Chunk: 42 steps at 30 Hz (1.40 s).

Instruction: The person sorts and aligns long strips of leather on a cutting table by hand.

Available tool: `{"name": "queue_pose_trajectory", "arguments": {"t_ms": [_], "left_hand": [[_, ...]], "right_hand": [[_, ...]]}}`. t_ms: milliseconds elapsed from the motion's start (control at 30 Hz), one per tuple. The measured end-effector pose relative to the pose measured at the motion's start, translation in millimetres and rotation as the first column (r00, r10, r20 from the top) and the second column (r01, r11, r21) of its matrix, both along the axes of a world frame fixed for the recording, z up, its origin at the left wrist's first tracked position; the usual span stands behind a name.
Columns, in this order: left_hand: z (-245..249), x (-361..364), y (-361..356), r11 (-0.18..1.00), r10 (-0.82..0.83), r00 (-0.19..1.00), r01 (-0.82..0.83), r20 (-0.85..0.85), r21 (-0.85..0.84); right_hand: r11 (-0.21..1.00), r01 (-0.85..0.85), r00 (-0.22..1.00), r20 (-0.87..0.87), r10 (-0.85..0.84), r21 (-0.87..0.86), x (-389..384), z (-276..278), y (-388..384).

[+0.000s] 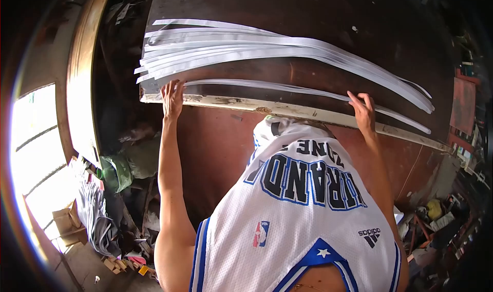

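Observation:
A narrow bundle of white strips (287, 88) lies along the near edge of the dark tabletop. At its left end, the bent fingers of my left hand (172, 99) close on the strip, partly hiding it. My right hand (363, 112) rests over the right part of the same strips, its fingers apart and lightly touching them. Farther back, a wider fan of long white strips (231, 46) lies across the table. Its left ends are spread and its right ends curve toward the near right corner.
The dark tabletop (328, 15) has a worn, pale front edge (236, 103) right before my body. A bright window (38, 138) is at left, above a stack of grey sheets (97, 215) and a cardboard box (68, 222). Clutter surrounds a red panel (463, 104) at right.

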State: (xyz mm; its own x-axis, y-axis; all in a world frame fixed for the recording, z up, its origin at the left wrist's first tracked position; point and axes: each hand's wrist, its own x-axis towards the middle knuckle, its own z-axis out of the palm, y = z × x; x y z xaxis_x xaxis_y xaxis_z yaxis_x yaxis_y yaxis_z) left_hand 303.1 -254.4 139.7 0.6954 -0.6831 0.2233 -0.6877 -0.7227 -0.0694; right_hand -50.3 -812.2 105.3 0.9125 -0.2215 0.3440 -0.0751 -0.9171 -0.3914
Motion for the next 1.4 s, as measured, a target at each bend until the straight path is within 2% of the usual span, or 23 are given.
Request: {"name": "queue_pose_trajectory", "arguments": {"t_ms": [133, 233, 367, 433, 533, 633, 733, 800, 900, 1000, 1067, 1167, 1267, 1300, 1400], "left_hand": [[-11.8, -5.7, -7.6, 0.999, 0.039, 0.999, -0.038, 0.011, -0.021], [-14.1, 1.1, 13.8, 0.997, 0.078, 0.997, -0.078, 0.019, 0.029], [-11.6, 4.1, 14.0, 0.992, 0.122, 0.992, -0.123, 0.017, 0.004], [8.0, -11.5, -22.0, 0.997, 0.065, 0.997, -0.063, 0.038, -0.040], [14.5, -47.2, -95.2, 0.982, -0.024, 0.998, 0.013, -0.056, -0.188], [-0.6, -90.2, -189.6, 0.888, -0.256, 0.964, 0.209, -0.063, -0.409], [-2.1, -117.4, -277.7, 0.788, -0.402, 0.910, 0.285, -0.105, -0.546], [3.6, -114.5, -324.3, 0.792, -0.454, 0.878, 0.320, -0.150, -0.520], [14.0, -81.5, -354.8, 0.828, -0.472, 0.855, 0.347, -0.213, -0.441], [8.7, -51.9, -371.6, 0.881, -0.432, 0.866, 0.346, -0.253, -0.321], [10.3, -37.5, -378.5, 0.940, -0.338, 0.820, 0.317, -0.463, -0.125], [12.2, -36.4, -387.8, 0.953, -0.275, 0.824, 0.302, -0.496, -0.027], [3.4, -44.9, -399.6, 0.948, -0.291, 0.808, 0.316, -0.512, -0.040], [4.0, -23.8, -362.8, 0.948, -0.305, 0.793, 0.305, -0.527, -0.090], [8.9, -22.9, -354.1, 0.955, -0.282, 0.783, 0.281, -0.555, -0.089]], "right_hand": [[0.997, 0.041, 0.999, -0.017, -0.042, -0.061, -8.9, -2.2, -10.8], [0.996, 0.054, 0.999, 0.003, -0.054, -0.076, -15.4, 0.0, -10.9], [0.998, 0.058, 0.998, -0.031, -0.058, -0.028, -19.1, -3.5, -17.5], [0.997, 0.071, 0.997, -0.039, -0.072, -0.030, -18.1, -0.5, -16.3], [0.997, 0.077, 0.997, -0.015, -0.077, -0.002, -17.7, -4.2, -12.9], [0.997, 0.080, 0.997, 0.006, -0.080, 0.009, -14.4, -2.7, -9.5], [0.994, 0.086, 0.996, -0.010, -0.086, 0.061, -13.3, -1.7, -5.3], [0.993, 0.087, 0.996, -0.010, -0.087, 0.075, -13.3, 0.1, -4.8], [0.994, 0.082, 0.996, -0.053, -0.078, 0.073, 0.7, 0.5, 13.0], [0.991, 0.100, 0.994, -0.051, -0.096, 0.088, 5.1, 0.3, 20.4], [0.986, 0.094, 0.994, -0.075, -0.084, 0.139, 2.9, 3.1, 19.3], [0.979, 0.075, 0.995, -0.074, -0.062, 0.189, -3.6, 7.9, 4.2], [0.988, 0.042, 0.998, -0.053, -0.035, 0.150, -8.5, 12.1, -21.7], [0.989, 0.037, 0.998, -0.049, -0.030, 0.143, 18.9, 19.3, 7.6], [0.986, 0.007, 0.998, 0.059, -0.017, 0.169, 51.0, 29.8, 7.2]]}}
